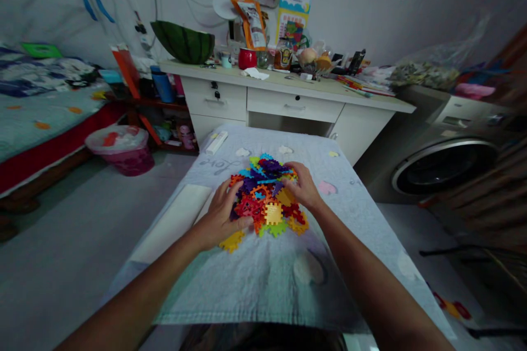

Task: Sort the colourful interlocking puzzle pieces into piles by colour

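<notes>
A heap of plastic toy gears (260,193) in red, orange, yellow, purple, blue and green lies on a light blue cloth (263,279) over a small table. At the heap's left side, my left hand (224,215) is open, thumb and fingers spread around the near edge. My right hand (303,185) rests against the right side, fingers curved and apart from the thumb; some fingertips are hidden among the pieces. A yellow gear (231,242) lies just below my left hand, at the heap's edge. A square yellow piece (273,213) sits at the front of the heap.
On the cloth, a white sheet (173,225) lies to the left and a white remote-like object (217,142) at the far left. Beyond stands a cluttered desk (296,85). A washing machine (444,148) is at right, a pink bin (123,151) at left.
</notes>
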`<action>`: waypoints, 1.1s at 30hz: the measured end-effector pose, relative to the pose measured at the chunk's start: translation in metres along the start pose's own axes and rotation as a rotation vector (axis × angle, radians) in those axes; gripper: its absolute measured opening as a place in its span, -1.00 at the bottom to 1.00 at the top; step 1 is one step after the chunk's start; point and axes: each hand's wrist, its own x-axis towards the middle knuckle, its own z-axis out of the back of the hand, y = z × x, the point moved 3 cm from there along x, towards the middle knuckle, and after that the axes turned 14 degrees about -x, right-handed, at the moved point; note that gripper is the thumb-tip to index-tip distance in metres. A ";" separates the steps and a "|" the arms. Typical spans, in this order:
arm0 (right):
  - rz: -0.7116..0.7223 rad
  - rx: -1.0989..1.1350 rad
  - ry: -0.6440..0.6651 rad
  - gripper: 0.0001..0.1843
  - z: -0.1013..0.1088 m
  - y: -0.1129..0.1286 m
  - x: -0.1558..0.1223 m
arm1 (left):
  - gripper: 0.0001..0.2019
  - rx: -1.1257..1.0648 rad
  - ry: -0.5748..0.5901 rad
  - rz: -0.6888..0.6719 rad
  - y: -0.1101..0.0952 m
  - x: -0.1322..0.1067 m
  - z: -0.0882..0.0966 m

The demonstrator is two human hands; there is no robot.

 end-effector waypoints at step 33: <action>-0.198 0.481 0.149 -0.74 0.017 -0.008 -0.024 | -0.52 -0.118 -0.323 -0.119 -0.003 0.046 -0.022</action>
